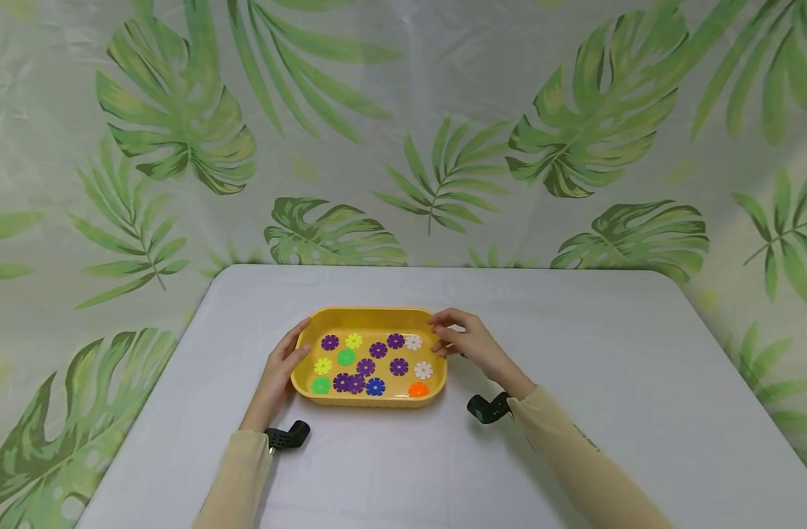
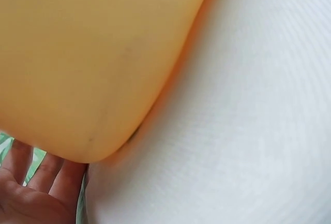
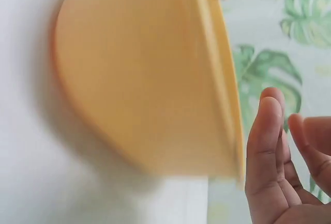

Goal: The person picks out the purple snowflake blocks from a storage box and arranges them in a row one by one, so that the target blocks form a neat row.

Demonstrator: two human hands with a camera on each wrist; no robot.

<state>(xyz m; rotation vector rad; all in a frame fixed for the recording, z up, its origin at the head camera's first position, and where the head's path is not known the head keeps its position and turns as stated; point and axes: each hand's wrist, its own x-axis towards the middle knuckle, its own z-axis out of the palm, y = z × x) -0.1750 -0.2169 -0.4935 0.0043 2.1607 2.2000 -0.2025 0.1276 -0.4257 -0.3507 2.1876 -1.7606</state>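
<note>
A yellow tray point(image 1: 377, 401) stands on the table and holds several notched plastic snowflake discs: purple point(image 1: 378, 350), yellow point(image 1: 353, 341), green point(image 1: 320, 386), white point(image 1: 423, 369), one blue point(image 1: 375, 386) and one orange point(image 1: 418, 389). My left hand point(image 1: 280, 371) grips the tray's left end, thumb over the rim; in the left wrist view its fingers point(image 2: 45, 175) lie along the outside wall. At the right rim, my right hand point(image 1: 472, 343) has loosely bent fingers and nothing visible between them. The right wrist view shows its fingers point(image 3: 266, 151) beside the tray wall, apart from it.
A white cloth covers the table point(image 1: 575, 353), which has a rounded far edge. Behind it hangs a leaf-patterned curtain point(image 1: 456, 88). Black wrist cameras sit on the left wrist point(image 1: 288, 436) and the right wrist point(image 1: 489, 408).
</note>
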